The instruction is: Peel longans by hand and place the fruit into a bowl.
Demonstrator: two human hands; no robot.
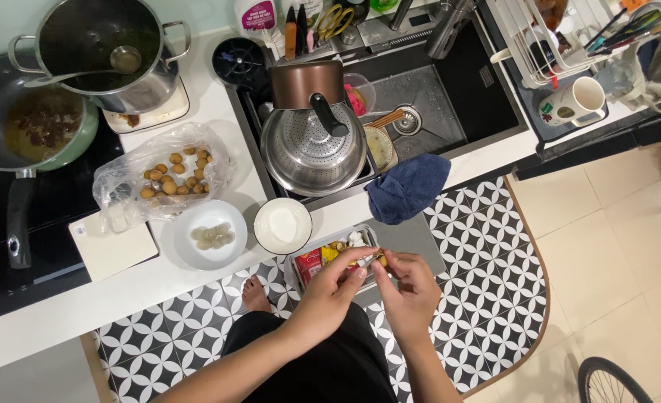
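You are standing in a home kitchen — everything below you says so. A white counter point(196, 276) runs along a black cooktop point(54, 201), where a frying pan point(24, 127) of dark food sits beside a steel pot point(103, 48) with a ladle in it. To the right lies a dark sink point(450, 97) holding a steel colander point(312, 153), with a dish rack point(547, 45) and a mug point(580, 101) beyond it. A blue cloth point(407, 186) hangs over the counter's edge, and the floor — a black-and-white patterned mat point(487, 246) on pale tiles — is plainly domestic.
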